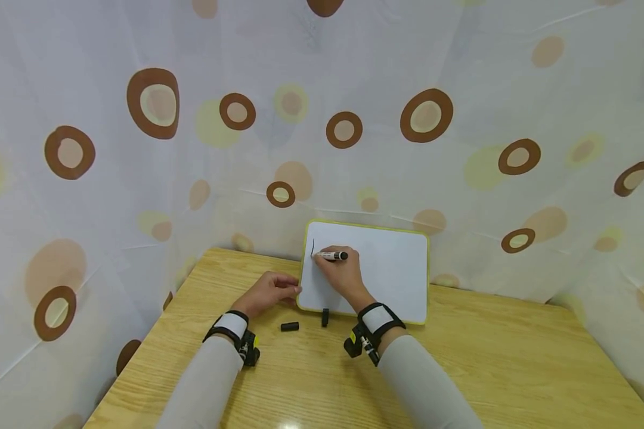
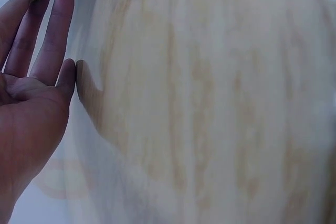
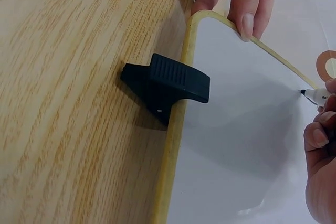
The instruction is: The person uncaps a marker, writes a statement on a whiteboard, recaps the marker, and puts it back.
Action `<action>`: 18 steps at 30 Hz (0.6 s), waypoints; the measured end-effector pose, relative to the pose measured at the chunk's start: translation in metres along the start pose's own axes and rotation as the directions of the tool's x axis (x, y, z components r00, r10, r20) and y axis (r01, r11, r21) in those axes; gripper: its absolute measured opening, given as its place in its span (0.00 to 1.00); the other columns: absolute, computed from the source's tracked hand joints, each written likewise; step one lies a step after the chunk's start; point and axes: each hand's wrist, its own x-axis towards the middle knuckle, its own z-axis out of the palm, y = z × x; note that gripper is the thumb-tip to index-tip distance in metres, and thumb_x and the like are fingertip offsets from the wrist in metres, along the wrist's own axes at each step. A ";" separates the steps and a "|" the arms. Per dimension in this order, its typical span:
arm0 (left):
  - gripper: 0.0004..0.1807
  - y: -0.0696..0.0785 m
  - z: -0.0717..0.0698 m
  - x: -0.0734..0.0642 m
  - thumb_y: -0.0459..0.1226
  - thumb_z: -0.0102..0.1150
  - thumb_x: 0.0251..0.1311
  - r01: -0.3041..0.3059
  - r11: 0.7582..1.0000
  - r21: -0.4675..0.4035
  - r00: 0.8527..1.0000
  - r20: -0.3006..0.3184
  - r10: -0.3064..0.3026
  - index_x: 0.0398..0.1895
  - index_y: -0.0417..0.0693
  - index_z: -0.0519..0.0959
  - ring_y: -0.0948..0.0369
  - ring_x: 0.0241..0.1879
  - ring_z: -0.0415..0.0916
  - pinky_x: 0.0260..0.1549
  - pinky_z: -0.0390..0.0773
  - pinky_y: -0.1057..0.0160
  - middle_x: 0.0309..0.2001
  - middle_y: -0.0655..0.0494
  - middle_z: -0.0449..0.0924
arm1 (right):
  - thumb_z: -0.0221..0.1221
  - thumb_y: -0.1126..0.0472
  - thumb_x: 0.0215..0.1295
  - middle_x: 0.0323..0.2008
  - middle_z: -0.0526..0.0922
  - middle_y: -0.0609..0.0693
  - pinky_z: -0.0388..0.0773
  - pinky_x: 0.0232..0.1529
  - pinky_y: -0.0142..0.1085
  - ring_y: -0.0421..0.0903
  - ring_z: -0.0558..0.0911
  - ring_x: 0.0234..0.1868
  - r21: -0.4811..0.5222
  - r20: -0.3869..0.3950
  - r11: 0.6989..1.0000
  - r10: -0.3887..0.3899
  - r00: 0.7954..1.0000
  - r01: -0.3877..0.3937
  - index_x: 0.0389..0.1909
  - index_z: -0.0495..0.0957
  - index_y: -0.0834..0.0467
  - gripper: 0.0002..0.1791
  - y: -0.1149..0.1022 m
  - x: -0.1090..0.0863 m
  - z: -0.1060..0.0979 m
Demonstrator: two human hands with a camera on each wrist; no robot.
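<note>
The white marker (image 1: 330,255) is up by the left edge of the white board (image 1: 392,268), next to a thin dark line (image 1: 312,247). The right hand (image 1: 346,275) holds the marker with curled fingers. White space stretches wide to that hand's right. The left hand (image 1: 268,293) pinches the board's yellow edge, near the bottom left corner. A black clip (image 1: 325,317) sits on the bottom edge, with a black cap (image 1: 290,326) near it. The wood table (image 1: 515,351) reaches far right. A spotted cloth (image 1: 375,179) hangs behind.
</note>
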 end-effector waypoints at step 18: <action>0.23 0.005 -0.002 0.004 0.34 0.58 0.74 -0.022 0.999 0.029 1.000 -0.021 0.023 0.64 0.26 0.74 0.53 0.44 0.86 0.48 0.87 0.53 0.53 0.37 0.83 | 0.69 0.64 0.64 0.33 0.90 0.55 0.84 0.33 0.37 0.48 0.87 0.33 0.046 -0.052 0.999 0.002 0.999 0.000 0.35 0.90 0.62 0.05 -0.008 0.005 -0.006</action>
